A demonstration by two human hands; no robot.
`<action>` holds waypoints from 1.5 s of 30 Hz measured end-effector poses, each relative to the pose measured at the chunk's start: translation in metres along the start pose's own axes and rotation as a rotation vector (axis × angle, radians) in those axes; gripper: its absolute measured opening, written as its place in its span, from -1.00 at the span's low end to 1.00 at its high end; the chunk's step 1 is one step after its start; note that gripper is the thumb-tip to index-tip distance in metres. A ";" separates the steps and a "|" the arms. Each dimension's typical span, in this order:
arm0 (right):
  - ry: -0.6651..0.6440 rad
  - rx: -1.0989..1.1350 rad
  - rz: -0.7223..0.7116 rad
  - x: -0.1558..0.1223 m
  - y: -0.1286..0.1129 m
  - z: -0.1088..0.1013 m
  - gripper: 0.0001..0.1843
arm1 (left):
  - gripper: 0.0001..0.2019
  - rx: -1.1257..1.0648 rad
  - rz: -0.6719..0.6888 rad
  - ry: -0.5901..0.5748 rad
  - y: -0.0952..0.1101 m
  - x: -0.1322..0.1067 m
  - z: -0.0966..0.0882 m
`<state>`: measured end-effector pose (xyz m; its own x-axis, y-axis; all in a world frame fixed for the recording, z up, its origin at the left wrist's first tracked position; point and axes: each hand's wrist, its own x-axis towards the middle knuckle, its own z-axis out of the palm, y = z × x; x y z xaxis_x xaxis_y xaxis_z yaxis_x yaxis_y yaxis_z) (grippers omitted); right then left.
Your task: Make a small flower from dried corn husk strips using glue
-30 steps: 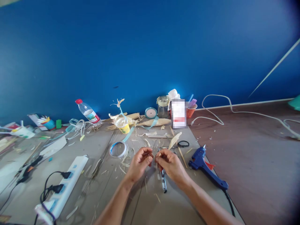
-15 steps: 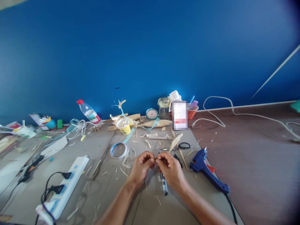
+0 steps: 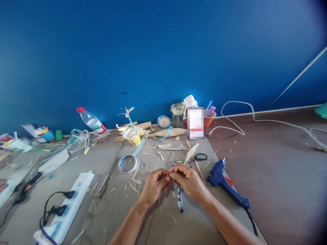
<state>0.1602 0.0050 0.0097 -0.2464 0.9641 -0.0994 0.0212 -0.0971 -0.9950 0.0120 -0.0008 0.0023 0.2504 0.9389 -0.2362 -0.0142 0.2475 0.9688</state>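
Head view: left hand point(image 3: 154, 186) and right hand point(image 3: 190, 181) meet over the worktop point(image 3: 190, 226). Fingers of both closed in a pinch, tips touching or nearly so; anything between them is too small to make out. Pen-like tool point(image 3: 180, 200) on the worktop, upper end behind right hand. Scissors point(image 3: 196, 157) and pale strip point(image 3: 191, 154) just beyond. Tape roll point(image 3: 136, 164) left, glue gun point(image 3: 228, 191) right.

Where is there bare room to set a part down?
Widest is the lightly littered brown tabletop, right of the glue gun and nearer than the white cable. A smaller patch lies between the power strip and left forearm. Beyond the left hand and right hand, pale scraps and scissors crowd it.
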 end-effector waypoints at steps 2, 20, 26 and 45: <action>-0.026 0.022 0.016 0.000 -0.003 -0.001 -0.85 | -0.73 -0.027 -0.025 -0.035 -0.001 0.000 -0.001; 0.004 0.105 0.113 0.006 0.006 -0.002 -0.83 | -0.75 -0.343 -0.077 0.008 -0.002 0.003 -0.005; -0.068 0.100 0.102 0.005 0.016 0.011 -0.85 | -0.80 -0.495 -0.019 0.077 0.000 0.004 -0.003; 0.000 0.072 0.165 0.007 0.006 0.011 -0.86 | -0.83 -0.471 0.045 0.091 -0.003 0.005 -0.006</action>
<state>0.1485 0.0083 0.0030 -0.2456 0.9335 -0.2614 -0.0083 -0.2716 -0.9624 0.0074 0.0050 -0.0023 0.1540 0.9630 -0.2213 -0.4651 0.2682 0.8437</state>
